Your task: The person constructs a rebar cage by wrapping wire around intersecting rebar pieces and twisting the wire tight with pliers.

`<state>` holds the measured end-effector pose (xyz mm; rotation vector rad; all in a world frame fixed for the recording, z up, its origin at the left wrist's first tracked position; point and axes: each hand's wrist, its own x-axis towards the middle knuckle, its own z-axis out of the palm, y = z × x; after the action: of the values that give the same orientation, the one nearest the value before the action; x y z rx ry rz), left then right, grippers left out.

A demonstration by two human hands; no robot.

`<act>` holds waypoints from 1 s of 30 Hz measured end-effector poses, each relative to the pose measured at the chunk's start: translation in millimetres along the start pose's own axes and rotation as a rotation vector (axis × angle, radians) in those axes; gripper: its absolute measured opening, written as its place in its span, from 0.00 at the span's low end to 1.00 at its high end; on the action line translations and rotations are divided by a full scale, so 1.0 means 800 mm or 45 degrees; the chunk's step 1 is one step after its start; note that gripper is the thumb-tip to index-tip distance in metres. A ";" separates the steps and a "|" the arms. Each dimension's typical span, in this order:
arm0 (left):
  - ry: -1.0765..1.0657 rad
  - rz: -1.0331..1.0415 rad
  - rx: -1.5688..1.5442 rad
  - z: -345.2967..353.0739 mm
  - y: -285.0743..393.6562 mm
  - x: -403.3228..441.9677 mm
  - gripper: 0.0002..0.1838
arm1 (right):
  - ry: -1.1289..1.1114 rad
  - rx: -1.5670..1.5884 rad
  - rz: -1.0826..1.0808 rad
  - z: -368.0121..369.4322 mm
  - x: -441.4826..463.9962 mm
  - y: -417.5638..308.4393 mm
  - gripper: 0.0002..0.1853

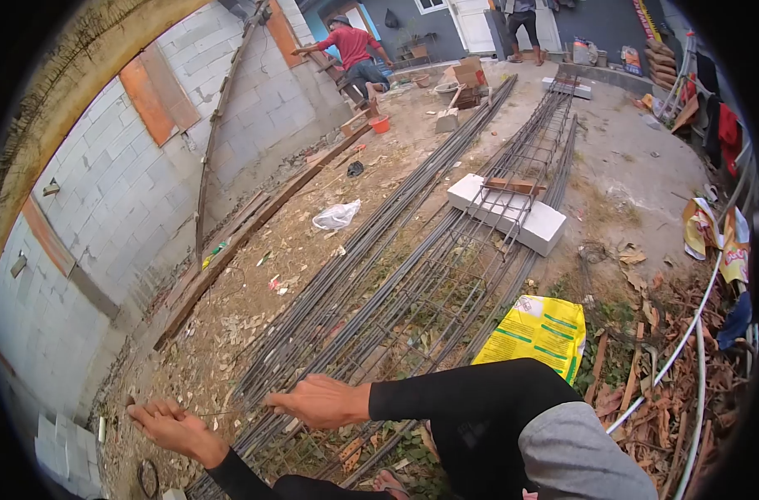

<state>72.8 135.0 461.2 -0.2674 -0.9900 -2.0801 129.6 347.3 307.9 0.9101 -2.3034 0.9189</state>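
Low in the head view, my right hand (323, 402) is closed, its fingers pinched around the end of a thin wire (225, 412). The wire runs left to my left hand (175, 427), whose fingers are curled; what they grip is too small to make out. Both hands are above long steel bars (371, 250) on the ground. To the right of these lies a rebar cage (454, 292) with square ties, resting on a white block (506, 215) with a piece of wood (514, 185) on top.
A yellow sack (539, 335) lies right of the cage. A long wooden beam (254, 242) lies by the block wall (104, 200). One person in red (352, 46) is at the back left; another person (525, 29) stands by the doors. A white pipe (683, 346) runs at right.
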 end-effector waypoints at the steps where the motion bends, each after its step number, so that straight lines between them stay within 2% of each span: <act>1: 0.029 0.016 -0.022 -0.005 0.004 0.012 0.16 | 0.024 -0.167 -0.074 0.002 -0.005 0.008 0.11; 5: -0.034 0.002 -0.068 -0.027 0.009 0.041 0.15 | -0.080 -0.128 0.171 -0.038 0.003 -0.011 0.08; 8: 0.021 -0.006 -0.029 -0.030 0.010 0.046 0.15 | -0.171 0.028 0.177 -0.036 -0.002 -0.021 0.08; 11: 0.078 -0.078 -0.074 -0.049 0.013 0.068 0.15 | -0.036 -0.216 0.065 -0.033 -0.012 0.001 0.07; 17: 0.045 -0.107 0.023 -0.091 -0.008 0.099 0.15 | -0.244 -0.151 0.207 -0.045 -0.014 -0.022 0.08; 20: 0.151 -0.142 0.047 -0.130 -0.021 0.133 0.16 | -0.277 -0.429 0.120 -0.033 -0.026 -0.007 0.09; 21: 0.159 -0.167 0.053 -0.144 -0.024 0.145 0.16 | -0.140 -0.387 0.100 -0.032 -0.032 0.007 0.09; 24: 0.148 -0.197 0.066 -0.178 -0.033 0.165 0.15 | -0.211 -0.269 0.156 -0.051 -0.029 0.000 0.07; 27: 0.130 -0.128 0.082 -0.194 -0.037 0.167 0.15 | -0.335 -0.145 0.191 -0.046 -0.033 -0.018 0.12; 30: 0.219 -0.085 0.109 -0.202 -0.039 0.164 0.15 | -0.102 -0.263 0.094 -0.013 -0.050 0.011 0.20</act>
<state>-14.4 -46.3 399.1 -0.0113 -0.9923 -2.0755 151.6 375.7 285.5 0.7917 -2.4600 0.6680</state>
